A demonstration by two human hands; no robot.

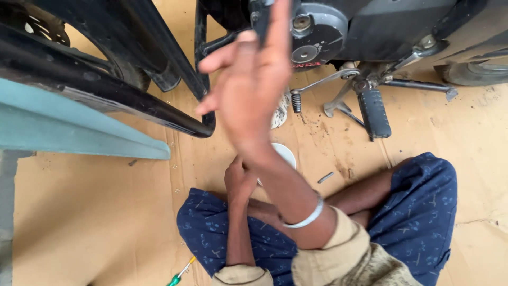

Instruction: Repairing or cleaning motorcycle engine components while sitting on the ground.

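Two arms in tan sleeves reach out over crossed legs in dark blue patterned shorts (423, 212), and a green-handled screwdriver (180, 274) lies on the cardboard sheet (79, 212) just beside the person's left knee. Nearest the body, the left hand (239, 181) hangs low between the knees with its fingers curled under; whether it grips anything cannot be told, though it sits right at the edge of a small white dish (286, 153) on the cardboard. A silver bangle (307, 218) circles the right wrist. Higher up, the right hand (248, 87) is raised with its fingers loosely spread, palm turned to the left, and its fingertips close on a dark upright part (263, 21) at the motorcycle engine (317, 32). A short dark pin (325, 177) lies on the cardboard near the right knee. Beyond, the ribbed black footrest (374, 113) and a bare metal lever (323, 82) stick out below the engine's round cover, while black frame tubes (106, 90) and a pale blue-green panel (63, 127) fill the left.
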